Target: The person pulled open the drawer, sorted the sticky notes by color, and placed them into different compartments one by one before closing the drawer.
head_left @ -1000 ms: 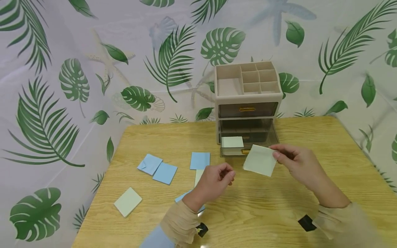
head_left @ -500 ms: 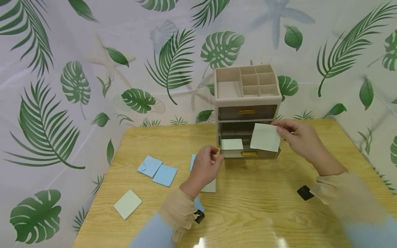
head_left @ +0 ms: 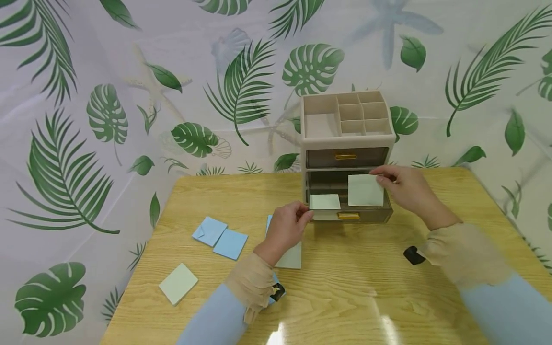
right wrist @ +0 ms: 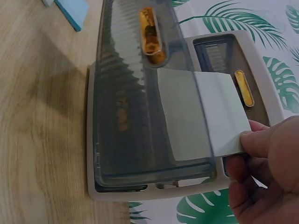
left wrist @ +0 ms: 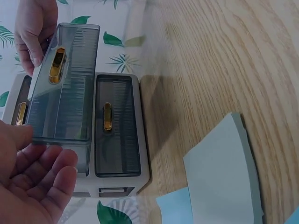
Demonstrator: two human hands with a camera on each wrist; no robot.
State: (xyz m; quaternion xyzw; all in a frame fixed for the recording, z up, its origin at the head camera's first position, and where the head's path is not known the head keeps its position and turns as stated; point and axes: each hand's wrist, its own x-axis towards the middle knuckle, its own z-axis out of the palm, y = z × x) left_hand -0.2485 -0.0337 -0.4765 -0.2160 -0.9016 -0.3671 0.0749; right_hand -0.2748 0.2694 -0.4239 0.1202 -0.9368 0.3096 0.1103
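Note:
My right hand (head_left: pixel 403 189) pinches a pale green square of note paper (head_left: pixel 365 190) by its upper right corner, thumb in front. The paper stands upright, its lower part inside the pulled-out middle drawer (head_left: pixel 371 214); in the right wrist view this part of the paper (right wrist: pixel 182 112) shows through the smoky clear front. At the drawer's left front corner, my left hand (head_left: pixel 286 227) grips the edge between thumb and fingers; the left wrist view shows the curled fingers (left wrist: pixel 46 177) beside it. Another pale green note pad (head_left: pixel 325 201) lies in the drawer's left side.
The cream organizer (head_left: pixel 348 143) has an open-topped divided tray and a shut upper drawer (head_left: pixel 327 158). Blue note pads (head_left: pixel 230 243) and a pale green pad (head_left: pixel 178 283) lie on the wooden table (head_left: pixel 345 287) at left. Another green pad (head_left: pixel 291 258) lies under my left wrist.
My right hand has carried the green paper up and back, then lowered it into the drawer's right side. My left hand has moved from over the table to the drawer's left corner.

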